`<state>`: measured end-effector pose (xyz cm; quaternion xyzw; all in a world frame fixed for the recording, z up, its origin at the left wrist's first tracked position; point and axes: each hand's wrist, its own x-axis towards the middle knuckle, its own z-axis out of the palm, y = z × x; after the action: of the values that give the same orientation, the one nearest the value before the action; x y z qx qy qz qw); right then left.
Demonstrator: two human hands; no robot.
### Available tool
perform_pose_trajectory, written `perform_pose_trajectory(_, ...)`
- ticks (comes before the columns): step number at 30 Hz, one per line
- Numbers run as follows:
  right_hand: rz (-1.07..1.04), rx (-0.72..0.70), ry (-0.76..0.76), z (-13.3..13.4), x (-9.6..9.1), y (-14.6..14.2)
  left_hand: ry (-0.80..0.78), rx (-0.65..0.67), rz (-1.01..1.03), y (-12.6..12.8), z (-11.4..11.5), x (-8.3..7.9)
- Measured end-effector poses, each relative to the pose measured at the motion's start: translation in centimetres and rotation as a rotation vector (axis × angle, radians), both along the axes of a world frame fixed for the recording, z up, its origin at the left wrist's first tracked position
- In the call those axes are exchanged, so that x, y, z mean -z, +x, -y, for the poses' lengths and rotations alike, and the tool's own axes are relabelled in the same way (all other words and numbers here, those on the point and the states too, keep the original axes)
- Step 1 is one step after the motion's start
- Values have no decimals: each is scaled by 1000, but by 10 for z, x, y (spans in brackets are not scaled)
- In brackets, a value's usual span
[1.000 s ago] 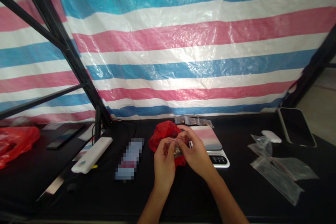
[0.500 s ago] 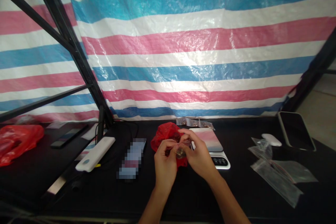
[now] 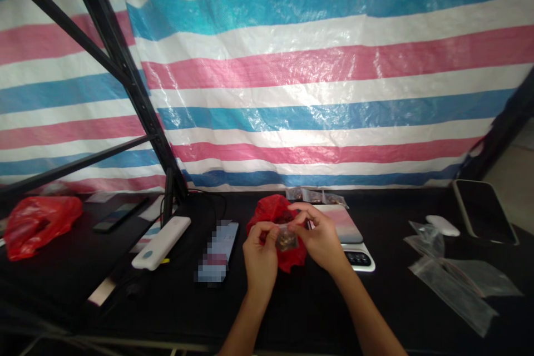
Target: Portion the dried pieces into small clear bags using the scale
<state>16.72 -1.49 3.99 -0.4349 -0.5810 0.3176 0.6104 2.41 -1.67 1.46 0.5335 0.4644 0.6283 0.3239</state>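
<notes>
Two upper corners of a small clear plastic bag (image 3: 287, 241) are pinched between thumbs and fingertips, the left one by the left hand (image 3: 261, 253) and the right one by the right hand (image 3: 320, 236). The bag is thus held between the two grips, its lower part hanging just below the fingertips, with brownish bits (too small to be identified) gathered inside. Directly behind it a crumpled red plastic bag (image 3: 267, 209) is seen on the black desk (image 3: 308, 317); whether the two bags are touching cannot be told.

Beside the right hand, and partly covered by it, a white digital scale (image 3: 367, 263) with a dark button panel is placed. Behind the scale, three small filled bags (image 3: 314, 197) are lined up along the desk's rear edge. Toward the right edge, flat clear zip bags (image 3: 459, 300) are spread in an overlapping heap, with a small white case (image 3: 444, 226) just behind them and a smartphone (image 3: 486, 212) set near the rear right corner. To the left of the left hand, a phone with a blurred screen (image 3: 219, 256) is laid, and nearer the desk's left edge a white oblong device (image 3: 162, 242) is positioned.
</notes>
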Motion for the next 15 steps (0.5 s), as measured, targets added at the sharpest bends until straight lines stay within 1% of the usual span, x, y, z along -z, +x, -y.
perform_pose_trajectory(4, -14, -48, 0, 1, -5, -7, 22, -48, -13, -6, -1, 2)
perform_pose_trajectory(10, 10, 8, 35, 3, 0, -8, 58, -72, -26, -12, 0, 0)
perform_pose_trajectory(12, 4, 28, 31, 4, 1, -6, 81, -68, -40, -12, 2, -2)
perform_pose_trajectory(15, -56, 56, 21, 4, 1, 3, 159, -17, -98, -10, 5, -5)
